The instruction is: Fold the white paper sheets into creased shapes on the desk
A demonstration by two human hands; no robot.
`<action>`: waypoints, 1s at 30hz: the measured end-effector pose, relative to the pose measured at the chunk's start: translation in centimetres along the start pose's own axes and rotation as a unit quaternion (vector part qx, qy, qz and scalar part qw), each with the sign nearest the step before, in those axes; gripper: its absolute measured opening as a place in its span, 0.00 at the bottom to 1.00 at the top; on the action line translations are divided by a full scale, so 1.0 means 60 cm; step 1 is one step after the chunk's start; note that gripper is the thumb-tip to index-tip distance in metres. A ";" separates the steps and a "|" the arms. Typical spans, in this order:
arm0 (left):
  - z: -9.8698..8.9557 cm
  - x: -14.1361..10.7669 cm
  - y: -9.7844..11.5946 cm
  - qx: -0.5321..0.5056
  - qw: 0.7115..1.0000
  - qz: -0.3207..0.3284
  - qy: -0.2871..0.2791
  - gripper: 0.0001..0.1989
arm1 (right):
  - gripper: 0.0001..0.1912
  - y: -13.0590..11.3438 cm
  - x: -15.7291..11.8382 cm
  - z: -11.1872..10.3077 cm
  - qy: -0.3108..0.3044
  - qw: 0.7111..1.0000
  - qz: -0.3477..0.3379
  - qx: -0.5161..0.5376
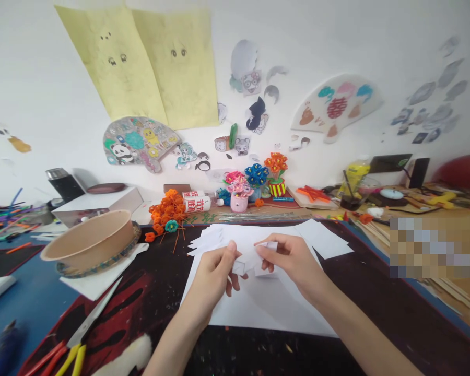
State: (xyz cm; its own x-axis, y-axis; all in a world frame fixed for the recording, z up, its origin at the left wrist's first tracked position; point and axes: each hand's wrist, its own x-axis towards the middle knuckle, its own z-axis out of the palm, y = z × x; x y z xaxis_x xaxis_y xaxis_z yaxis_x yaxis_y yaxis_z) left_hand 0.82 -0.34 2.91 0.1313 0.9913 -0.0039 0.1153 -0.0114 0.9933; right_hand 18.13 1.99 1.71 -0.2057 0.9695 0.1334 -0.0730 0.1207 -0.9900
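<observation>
A small piece of folded white paper (246, 260) is held up over the middle of the mat. My left hand (214, 269) pinches its left side between thumb and fingers. At its upper right edge, the thumb and fingertips of my right hand (292, 256) are closed on the paper. Part of the fold lies hidden behind the fingers. Beneath both hands spreads a stack of white paper sheets (254, 310), with uneven corners fanned out at the upper left. Another white sheet (327, 240) juts out at the right of the stack.
Scissors (88, 324) with red and yellow handles lie left on the dark mat (376, 292). A round tan basin (90, 237) stands behind them. Orange pipe-cleaner flowers (168, 211), a white-labelled bottle (196, 202) and small flower pots (239, 202) line the back by the wall.
</observation>
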 end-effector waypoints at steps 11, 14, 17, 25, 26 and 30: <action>-0.022 -0.008 0.010 0.159 0.984 0.015 -0.073 0.13 | 0.15 -0.009 -0.001 -0.029 -0.181 0.980 0.054 -0.067; -0.029 -0.008 0.004 0.243 0.961 0.039 -0.123 0.10 | 0.09 -0.004 -0.007 -0.040 -0.255 0.956 0.080 -0.125; -0.033 -0.003 -0.009 0.323 0.932 0.074 -0.146 0.06 | 0.05 0.007 -0.011 -0.040 -0.290 0.929 0.041 -0.226; -0.032 -0.001 -0.033 0.396 0.901 0.080 -0.161 0.06 | 0.04 0.031 -0.001 -0.026 -0.232 0.901 -0.069 -0.361; -0.032 -0.001 -0.034 0.410 0.893 0.091 -0.160 0.06 | 0.03 0.030 0.000 -0.023 -0.228 0.893 -0.080 -0.378; -0.030 0.000 -0.037 0.453 0.869 0.124 -0.158 0.07 | 0.05 0.028 -0.001 -0.010 -0.222 0.860 -0.122 -0.442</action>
State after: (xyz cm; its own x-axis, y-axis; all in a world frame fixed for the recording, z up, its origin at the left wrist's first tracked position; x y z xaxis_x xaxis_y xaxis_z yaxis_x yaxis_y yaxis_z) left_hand -1.22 -0.11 0.92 0.5107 0.8594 0.0231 0.7531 -0.4602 0.4702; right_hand 18.64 2.24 0.02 -0.6564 0.7388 0.1524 0.5637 0.6146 -0.5518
